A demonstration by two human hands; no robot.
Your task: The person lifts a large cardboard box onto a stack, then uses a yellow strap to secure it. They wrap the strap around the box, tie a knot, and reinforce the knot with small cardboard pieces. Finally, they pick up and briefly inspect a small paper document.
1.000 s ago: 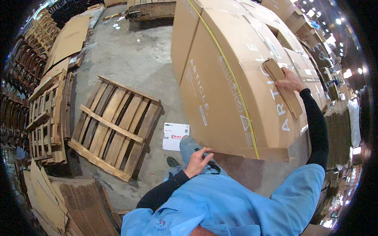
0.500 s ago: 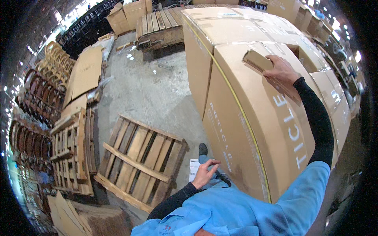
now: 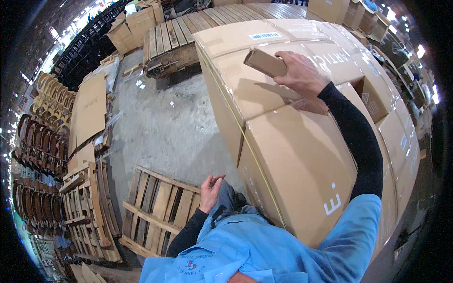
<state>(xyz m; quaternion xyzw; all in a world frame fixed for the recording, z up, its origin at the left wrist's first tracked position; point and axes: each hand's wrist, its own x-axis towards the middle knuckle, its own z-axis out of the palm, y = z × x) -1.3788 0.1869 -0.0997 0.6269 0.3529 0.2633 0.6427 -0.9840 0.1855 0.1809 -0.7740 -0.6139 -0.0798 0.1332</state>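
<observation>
My right hand (image 3: 302, 73) is wrapped round a long folded strip of cardboard (image 3: 264, 62), holding it over the top of a strapped stack of cartons (image 3: 302, 146). One end of the strip sticks out to the left of my fingers, and part of it is hidden under my palm and wrist. A yellow strap (image 3: 243, 141) runs along the stack's near left edge. My left hand (image 3: 210, 193) hangs low beside the stack, loosely open, with nothing visible in it.
A wooden pallet (image 3: 158, 217) lies on the floor at my left, with more pallets (image 3: 87, 212) leaning beyond it. Flat cardboard sheets (image 3: 88, 111) and stacked curved wooden parts (image 3: 42, 137) stand farther left. Ahead is a slatted wooden platform (image 3: 172, 40) near open cartons (image 3: 134, 28).
I have moved forward along the carton stack. My right hand carries the cardboard strip farther along the top, toward the far cartons; my left hand has moved left and up in view.
</observation>
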